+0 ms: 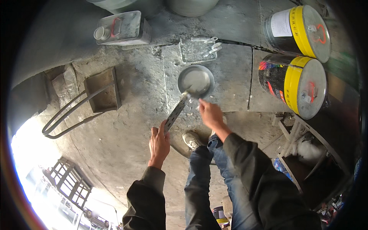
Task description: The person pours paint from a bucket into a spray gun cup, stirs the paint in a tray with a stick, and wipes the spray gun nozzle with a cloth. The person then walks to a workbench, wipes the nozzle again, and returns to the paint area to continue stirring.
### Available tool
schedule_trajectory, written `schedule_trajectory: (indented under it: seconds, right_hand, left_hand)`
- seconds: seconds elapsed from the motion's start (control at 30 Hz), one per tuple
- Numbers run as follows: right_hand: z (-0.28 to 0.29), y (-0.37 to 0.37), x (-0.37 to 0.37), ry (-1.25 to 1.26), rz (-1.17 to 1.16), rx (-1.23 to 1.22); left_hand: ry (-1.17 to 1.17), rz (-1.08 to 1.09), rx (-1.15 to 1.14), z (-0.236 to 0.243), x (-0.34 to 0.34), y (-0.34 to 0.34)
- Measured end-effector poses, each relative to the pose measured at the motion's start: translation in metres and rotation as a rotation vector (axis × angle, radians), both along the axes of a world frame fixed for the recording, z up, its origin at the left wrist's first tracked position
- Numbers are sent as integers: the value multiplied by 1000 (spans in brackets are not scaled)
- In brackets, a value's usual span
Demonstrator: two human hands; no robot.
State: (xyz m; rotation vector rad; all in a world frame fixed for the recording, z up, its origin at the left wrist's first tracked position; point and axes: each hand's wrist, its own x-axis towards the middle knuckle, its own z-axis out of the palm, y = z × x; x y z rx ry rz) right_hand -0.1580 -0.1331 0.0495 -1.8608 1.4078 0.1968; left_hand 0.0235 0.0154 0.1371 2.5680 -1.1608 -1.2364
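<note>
My left hand (pixel 159 146) grips the lower end of a grey slotted metal strip (pixel 177 113). The strip slants up to the right, and its whitish tip lies at the near rim of a round metal basin (pixel 210 90). Inside the basin is a pale grey-white paste or liquid (pixel 194 79). Just below and to the right of the basin, my right hand (pixel 211 117) is closed, fingers pinched near the strip's upper end. A small whitish blur shows by its fingertips; what it holds cannot be made out.
Beyond the basin lies a smeared tray (pixel 196 57) with white-handled tools. A metal can (pixel 122 27) stands back left. Two yellow-banded drums (pixel 305 86) lie at the right, above a wooden frame (pixel 293 130). A long-handled metal pan (pixel 102 91) rests at the left.
</note>
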Motion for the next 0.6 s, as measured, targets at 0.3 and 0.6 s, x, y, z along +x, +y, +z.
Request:
schedule_trajectory:
  seconds: [0.3, 0.6]
  right_hand:
    - [-60, -34, -17, -146, 18, -216]
    - [-18, -15, 8, -83, 30, -87]
  left_hand:
    - [263, 397, 112, -5, 0, -34]
    - [124, 282, 91, -20, -10, -32]
